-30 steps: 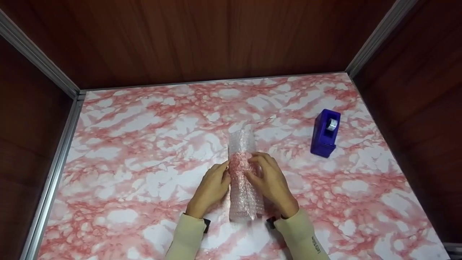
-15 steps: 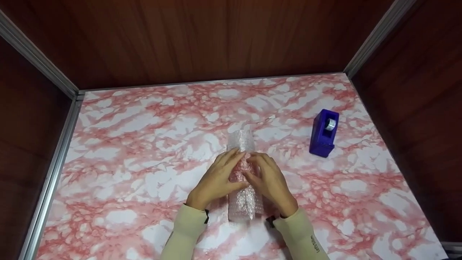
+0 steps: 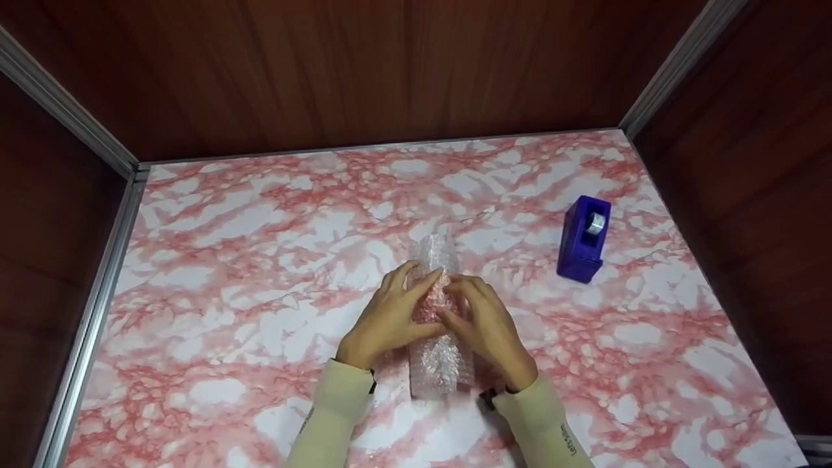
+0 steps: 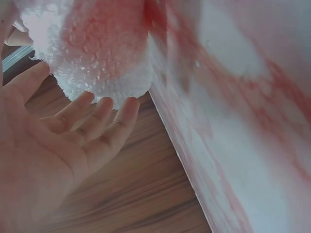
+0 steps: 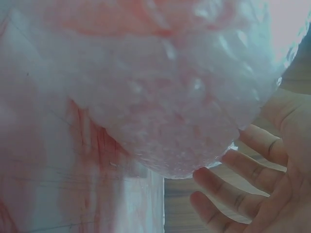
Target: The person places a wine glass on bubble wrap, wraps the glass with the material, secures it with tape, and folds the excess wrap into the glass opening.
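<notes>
The table (image 3: 247,325) is presenting a white surface with red marbled veining, running level and reaching metal-trimmed edges at its far and left sides. Near the middle, a bubble-wrap bundle (image 3: 437,361) is lying lengthwise, pointing toward the far edge — a reddish patch is showing at its centre. Its underside is hiding from view, so contact along the whole length is remaining unconfirmed. Farther right, well apart, a purple tape dispenser (image 3: 580,247) is standing — it is holding a tape roll (image 3: 595,224).
</notes>
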Demonstrator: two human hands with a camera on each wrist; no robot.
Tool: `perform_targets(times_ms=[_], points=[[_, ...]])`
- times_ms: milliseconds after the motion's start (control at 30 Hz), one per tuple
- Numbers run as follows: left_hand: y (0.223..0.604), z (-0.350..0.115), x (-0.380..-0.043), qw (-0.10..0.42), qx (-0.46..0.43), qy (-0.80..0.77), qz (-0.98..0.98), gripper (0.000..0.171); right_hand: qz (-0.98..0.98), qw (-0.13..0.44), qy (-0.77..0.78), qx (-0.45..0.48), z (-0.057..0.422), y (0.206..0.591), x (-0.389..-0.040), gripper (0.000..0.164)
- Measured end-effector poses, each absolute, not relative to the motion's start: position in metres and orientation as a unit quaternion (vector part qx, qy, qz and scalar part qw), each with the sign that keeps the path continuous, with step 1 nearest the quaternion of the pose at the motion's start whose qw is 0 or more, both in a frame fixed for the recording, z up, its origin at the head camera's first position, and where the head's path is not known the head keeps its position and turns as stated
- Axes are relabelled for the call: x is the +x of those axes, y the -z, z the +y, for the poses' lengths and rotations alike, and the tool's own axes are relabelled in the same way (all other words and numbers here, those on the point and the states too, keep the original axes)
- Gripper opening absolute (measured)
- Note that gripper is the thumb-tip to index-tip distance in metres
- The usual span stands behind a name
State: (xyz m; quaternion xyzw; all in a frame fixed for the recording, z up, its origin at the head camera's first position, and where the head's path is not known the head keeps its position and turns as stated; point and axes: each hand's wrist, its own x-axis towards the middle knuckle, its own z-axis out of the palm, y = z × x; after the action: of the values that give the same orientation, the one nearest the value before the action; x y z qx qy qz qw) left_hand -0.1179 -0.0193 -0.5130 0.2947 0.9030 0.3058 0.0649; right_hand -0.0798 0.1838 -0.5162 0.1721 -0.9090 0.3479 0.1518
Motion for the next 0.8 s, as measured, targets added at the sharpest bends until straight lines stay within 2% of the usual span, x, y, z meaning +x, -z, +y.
perform_targets(times_ms=[300, 500, 633, 800], points=[[0.515, -0.021, -0.118, 0.077, 0.288, -0.303, 0.905, 0.095, -0.902, 0.147, -0.353, 0.2, 0.19, 0.517, -0.078, 0.037], [0.516, -0.022, -0.116, 0.081, 0.28, -0.314, 0.904, 0.096, -0.881, 0.188, -0.376, 0.22, 0.205, 0.518, -0.079, 0.047], [0.516, -0.022, -0.116, 0.086, 0.275, -0.319, 0.903, 0.097, -0.881, 0.221, -0.369, 0.199, 0.227, 0.518, -0.084, 0.046], [0.516, -0.023, -0.115, 0.1, 0.266, -0.321, 0.904, 0.097, -0.894, 0.237, -0.356, 0.134, 0.268, 0.512, -0.089, 0.041]])
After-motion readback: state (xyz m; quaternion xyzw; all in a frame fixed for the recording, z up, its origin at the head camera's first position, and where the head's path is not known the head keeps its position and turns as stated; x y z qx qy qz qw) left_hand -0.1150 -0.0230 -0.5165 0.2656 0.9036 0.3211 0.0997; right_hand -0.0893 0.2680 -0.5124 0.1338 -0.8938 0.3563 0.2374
